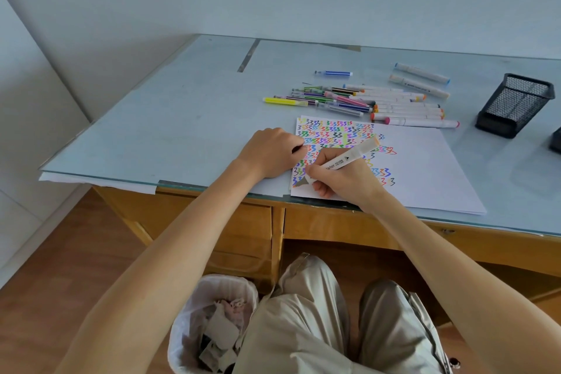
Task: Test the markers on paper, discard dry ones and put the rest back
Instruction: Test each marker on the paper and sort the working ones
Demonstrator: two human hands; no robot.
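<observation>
Pressing the sheet flat, the left hand (274, 151) rests with loosely curled fingers on the left edge of the paper (419, 167), gripping nothing I can see. Just right of it, the right hand (340, 174) grasps a white marker (352, 156); its long axis slants from the tip at lower left, touching the paper, up to the orange cap end at upper right. Beyond lie the loose markers (364, 100) in a heap, well apart from the hands, and farther right stands the mesh holder (513, 105). A bin (209, 322) sits below the desk, near the left knee.
</observation>
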